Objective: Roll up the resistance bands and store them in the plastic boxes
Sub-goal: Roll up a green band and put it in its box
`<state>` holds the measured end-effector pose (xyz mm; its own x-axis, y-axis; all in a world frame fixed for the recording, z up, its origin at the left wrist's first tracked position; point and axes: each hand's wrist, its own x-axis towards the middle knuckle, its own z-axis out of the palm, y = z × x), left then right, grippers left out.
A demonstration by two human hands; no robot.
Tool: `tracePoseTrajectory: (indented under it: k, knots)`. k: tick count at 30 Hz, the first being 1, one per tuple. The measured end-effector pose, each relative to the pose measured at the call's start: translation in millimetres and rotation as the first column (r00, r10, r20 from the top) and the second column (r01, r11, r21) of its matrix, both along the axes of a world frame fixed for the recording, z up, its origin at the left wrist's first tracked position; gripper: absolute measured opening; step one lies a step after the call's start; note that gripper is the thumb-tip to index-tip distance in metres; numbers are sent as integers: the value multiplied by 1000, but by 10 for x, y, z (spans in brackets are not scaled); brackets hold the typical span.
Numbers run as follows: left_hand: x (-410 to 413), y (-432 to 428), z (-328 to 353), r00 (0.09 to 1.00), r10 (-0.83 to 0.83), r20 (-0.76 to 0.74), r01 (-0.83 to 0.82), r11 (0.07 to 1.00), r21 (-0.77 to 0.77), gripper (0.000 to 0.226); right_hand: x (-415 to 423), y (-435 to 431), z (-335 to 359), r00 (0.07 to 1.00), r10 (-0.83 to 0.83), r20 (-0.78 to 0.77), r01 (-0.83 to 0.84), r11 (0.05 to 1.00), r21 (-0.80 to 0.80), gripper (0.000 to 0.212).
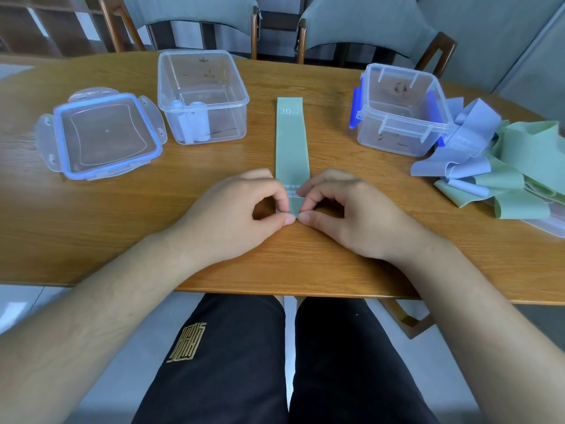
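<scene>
Resistance bands status: two pale rolls point(191, 123) sit in the left box point(241, 117); the right box point(397, 142) looks empty. We have a green band point(292, 139) flat on the table point(214, 172) between the boxes, with left hand point(241, 215) and right hand point(345, 209) pinching its near end, thumbs against fingertips. We judge the roll barely begun. The loose pile point(495, 166) at right is not yet rolled.

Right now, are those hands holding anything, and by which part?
The flat green elastic resistance band, by its near end: the left hand and the right hand each pinch it there between thumb and fingertips, one grip beside the other.
</scene>
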<state>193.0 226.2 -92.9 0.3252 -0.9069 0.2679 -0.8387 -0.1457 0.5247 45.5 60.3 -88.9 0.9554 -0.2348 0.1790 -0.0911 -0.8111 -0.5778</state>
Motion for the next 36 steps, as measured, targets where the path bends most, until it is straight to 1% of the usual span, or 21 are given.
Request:
tracePoseTrajectory:
  k: [2,5,7,10,14,17,19,21,23,26,28,30,34,36]
  knots:
    - [-6,-16,4,1000,8,2,-8,1000,8,18,22,-21,17,1000,4,-25,-4,1000,-11,6]
    - [8,-33,10,1000,-2,16,2,1000,21,22,32,-29,35,1000,3,-15,-3,1000,-28,7]
    - [25,-61,22,998,0,57,-2,1000,31,22,51,-35,45,1000,-3,-12,3,999,-37,6]
    - [38,-100,36,994,3,107,-6,1000,27,15,83,-37,48,1000,-6,2,6,998,-65,3]
    - [8,-99,-5,978,-11,209,16,1000,-21,9,70,2,-16,998,4,70,7,987,-161,4]
    - [-28,-86,-36,955,-16,295,31,998,-47,11,63,15,-81,994,49,96,-24,967,-252,2]
    - [-28,-85,-42,948,-18,317,36,998,-48,14,62,5,-85,992,72,99,-42,960,-276,3]
    - [-20,-81,-50,943,-33,331,48,998,-36,21,51,-16,-65,990,100,102,-68,959,-274,3]
    - [4,-58,-57,948,-56,314,67,997,-25,25,31,-51,-38,987,129,92,-103,964,-245,3]
    - [57,-15,-51,970,-76,231,83,996,-20,23,14,-99,-4,989,130,77,-119,984,-129,12]
    - [85,-22,-42,973,-83,216,89,996,-15,19,30,-117,10,990,117,73,-111,990,-86,9]
    - [97,-39,-23,966,-90,243,96,995,-13,17,57,-124,9,992,101,77,-93,991,-100,4]
    - [106,-51,3,952,-100,290,107,994,-8,18,94,-117,-7,996,46,72,-33,984,-176,7]
    - [101,-59,-9,941,-105,322,112,994,-5,18,101,-107,-2,998,38,59,-26,982,-189,7]
